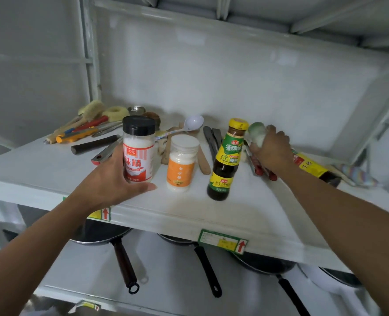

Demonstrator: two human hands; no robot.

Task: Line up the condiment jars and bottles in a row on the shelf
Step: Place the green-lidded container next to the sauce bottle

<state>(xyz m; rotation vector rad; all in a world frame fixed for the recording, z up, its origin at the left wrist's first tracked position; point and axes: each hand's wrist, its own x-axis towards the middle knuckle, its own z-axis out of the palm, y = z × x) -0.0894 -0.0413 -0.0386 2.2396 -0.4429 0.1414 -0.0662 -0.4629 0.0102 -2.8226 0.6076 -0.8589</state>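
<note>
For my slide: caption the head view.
Left hand holds black-capped jar; right hand grips green-capped jar on shelf.

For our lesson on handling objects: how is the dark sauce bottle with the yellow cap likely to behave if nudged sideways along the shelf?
The dark sauce bottle stands tall and narrow on the shelf, so a push near its cap would probably tip it. It looks full, so likely heavy for its size. It may be glass, so a fall could break it.

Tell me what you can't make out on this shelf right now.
- Head view: the green-capped container is motion-blurred and wrapped by the right hand; label unreadable.
- Lying bottle behind the right forearm: upper part hidden.
- Black-lid jar: left hand covers its label's left edge.
</note>
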